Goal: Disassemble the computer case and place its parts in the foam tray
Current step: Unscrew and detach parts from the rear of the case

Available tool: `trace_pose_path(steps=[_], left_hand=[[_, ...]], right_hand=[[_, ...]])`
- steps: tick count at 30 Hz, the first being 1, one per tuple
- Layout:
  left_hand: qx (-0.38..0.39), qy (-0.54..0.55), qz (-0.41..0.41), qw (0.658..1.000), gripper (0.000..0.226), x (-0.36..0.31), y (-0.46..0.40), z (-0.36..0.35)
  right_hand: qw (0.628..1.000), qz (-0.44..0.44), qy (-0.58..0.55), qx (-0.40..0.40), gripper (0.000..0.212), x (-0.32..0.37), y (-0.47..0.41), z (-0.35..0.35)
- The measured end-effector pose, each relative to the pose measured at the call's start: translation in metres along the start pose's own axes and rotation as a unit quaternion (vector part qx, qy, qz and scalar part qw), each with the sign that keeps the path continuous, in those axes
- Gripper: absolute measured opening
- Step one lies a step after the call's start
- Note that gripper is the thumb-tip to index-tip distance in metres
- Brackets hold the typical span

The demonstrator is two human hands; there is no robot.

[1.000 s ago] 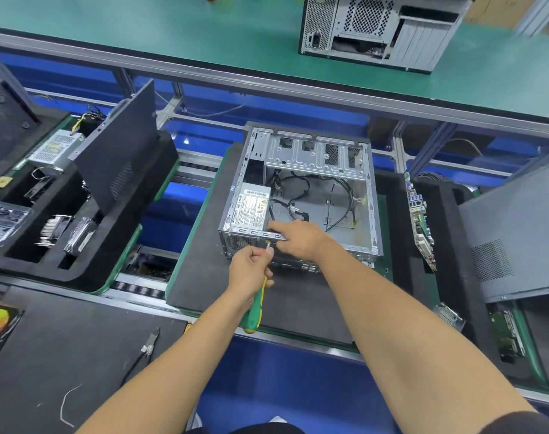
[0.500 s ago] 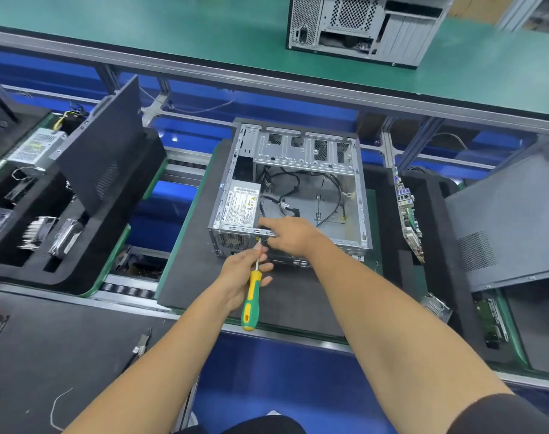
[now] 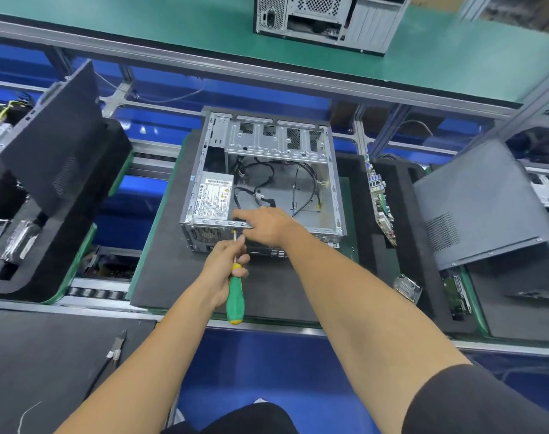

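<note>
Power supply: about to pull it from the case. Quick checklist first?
1. Screwdriver engaged at the case rear wall: ok, left hand grips it, tip beside the power supply fan grille.
2. Case steadied: ok, right hand rests on the near rim.
3. Mounting screws all out: cannot tell, hands hide that corner.
4. Cables clear of the power supply: not ok, black leads still trail across the case floor.
5. Foam tray slot free: cannot tell.
</note>
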State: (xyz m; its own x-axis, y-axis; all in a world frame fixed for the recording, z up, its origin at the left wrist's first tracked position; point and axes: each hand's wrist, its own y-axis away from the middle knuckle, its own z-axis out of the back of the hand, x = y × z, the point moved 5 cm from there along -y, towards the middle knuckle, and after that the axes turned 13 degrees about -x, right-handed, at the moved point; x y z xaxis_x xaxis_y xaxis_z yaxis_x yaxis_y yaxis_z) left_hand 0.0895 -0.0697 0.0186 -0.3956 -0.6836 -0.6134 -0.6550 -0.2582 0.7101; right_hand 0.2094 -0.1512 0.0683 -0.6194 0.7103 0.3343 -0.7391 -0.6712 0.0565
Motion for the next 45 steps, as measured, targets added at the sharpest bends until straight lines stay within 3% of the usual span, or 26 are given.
trace_pose_path(steps=[5,13,22,32,35,39,45], left_hand=[[-0.031,0.005,-0.052,0.998,0.025,0.001,-0.004,0.007],[-0.088,-0.127,-0.125,0.98,0.021,-0.006,0.002,0.016],[-0.092,-0.148,-0.118,0.978,0.027,-0.007,0.011,0.011],[-0.034,-0.131,-0.028,0.99,0.031,-0.017,0.007,0.01],[-0.032,-0.14,-0.051,0.988,0.02,-0.018,0.008,0.01],[-0.018,-0.133,-0.083,0.988,0.021,-0.017,0.009,0.01],[-0.075,-0.173,-0.13,0.973,0.02,-0.019,0.007,0.016]], right_hand=[[1.0,0.004,0.004,-0.001,0.044,0.0,-0.001,0.0],[1.0,0.008,0.004,0.004,0.045,-0.002,-0.003,-0.002],[1.0,0.007,0.0,0.005,0.049,-0.001,-0.002,-0.002],[1.0,0.01,0.0,0.004,0.046,-0.001,-0.002,-0.001],[1.0,0.013,0.002,0.002,0.043,-0.001,-0.002,-0.003],[1.0,0.014,0.003,0.005,0.042,-0.001,-0.003,-0.003],[1.0,0.019,0.011,0.006,0.045,0.0,-0.003,-0.003]])
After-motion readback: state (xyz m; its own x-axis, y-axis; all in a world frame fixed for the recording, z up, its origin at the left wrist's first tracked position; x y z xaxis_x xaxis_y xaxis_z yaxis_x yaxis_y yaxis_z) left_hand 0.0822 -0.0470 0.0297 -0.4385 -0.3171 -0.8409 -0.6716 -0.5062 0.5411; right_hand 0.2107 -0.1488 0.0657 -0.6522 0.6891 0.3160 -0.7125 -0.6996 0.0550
